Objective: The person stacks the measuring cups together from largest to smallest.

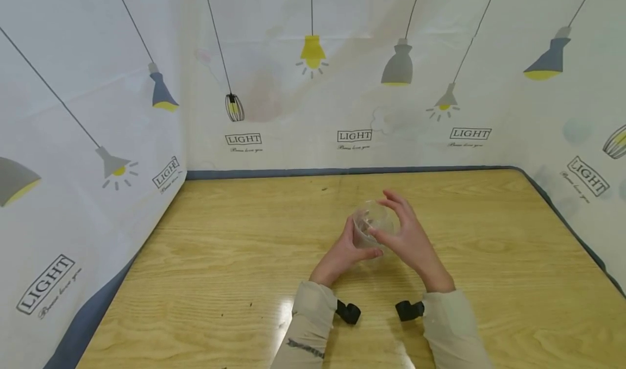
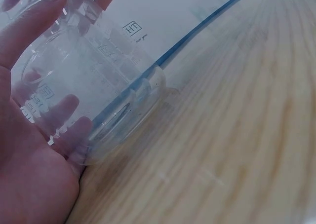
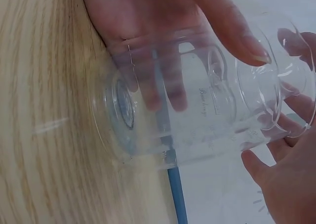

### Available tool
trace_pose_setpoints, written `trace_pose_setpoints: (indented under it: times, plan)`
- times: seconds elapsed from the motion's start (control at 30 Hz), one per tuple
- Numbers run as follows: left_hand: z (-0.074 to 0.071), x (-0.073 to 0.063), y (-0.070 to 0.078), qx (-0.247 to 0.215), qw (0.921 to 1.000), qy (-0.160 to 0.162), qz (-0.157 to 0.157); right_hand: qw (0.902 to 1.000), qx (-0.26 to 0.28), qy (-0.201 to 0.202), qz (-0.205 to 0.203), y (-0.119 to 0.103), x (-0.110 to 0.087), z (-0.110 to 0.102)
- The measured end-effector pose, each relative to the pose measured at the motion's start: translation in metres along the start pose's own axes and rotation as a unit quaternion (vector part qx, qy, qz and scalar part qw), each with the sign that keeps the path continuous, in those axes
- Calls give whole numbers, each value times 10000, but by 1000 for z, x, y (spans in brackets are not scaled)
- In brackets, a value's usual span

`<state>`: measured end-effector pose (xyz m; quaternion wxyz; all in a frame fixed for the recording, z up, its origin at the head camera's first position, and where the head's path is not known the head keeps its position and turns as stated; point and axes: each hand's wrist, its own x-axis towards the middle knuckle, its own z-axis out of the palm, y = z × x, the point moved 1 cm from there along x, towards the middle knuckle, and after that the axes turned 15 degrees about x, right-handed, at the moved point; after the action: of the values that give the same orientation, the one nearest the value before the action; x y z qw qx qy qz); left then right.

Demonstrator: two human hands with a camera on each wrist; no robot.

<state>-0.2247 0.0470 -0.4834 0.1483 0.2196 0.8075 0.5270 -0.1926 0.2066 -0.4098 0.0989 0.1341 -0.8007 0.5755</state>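
Observation:
A clear, see-through cylindrical jar (image 1: 364,239) stands on the table between both hands, also seen in the left wrist view as a jar (image 2: 98,81) with a thick rounded base. My left hand (image 1: 344,249) grips its side, thumb in front; the fingers show through the wall in the right wrist view. Around the jar's upper end curls my right hand (image 1: 408,238), thumb on one side and fingers on the other. A round clear rim (image 3: 279,86) shows at that end. Whether it is a separate lid or inner part I cannot tell.
The wood-grain table (image 1: 235,238) is bordered at the back and sides by a pale curtain (image 1: 293,102) printed with lamps. Black wrist straps (image 1: 348,312) with small mounts sit at both sleeve cuffs.

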Motion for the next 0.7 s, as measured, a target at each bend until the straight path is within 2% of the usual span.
trace_pose_setpoints:
  times: [0.33, 0.7]
  plan:
    - [2, -1, -2, 39, 10000, -19, -35, 9996, -82, -155, 227, 1, -3, -1]
    - [0, 1, -1, -40, 9999, -48, 98, 9964, -580, -574, 248, -2, 4, -6]
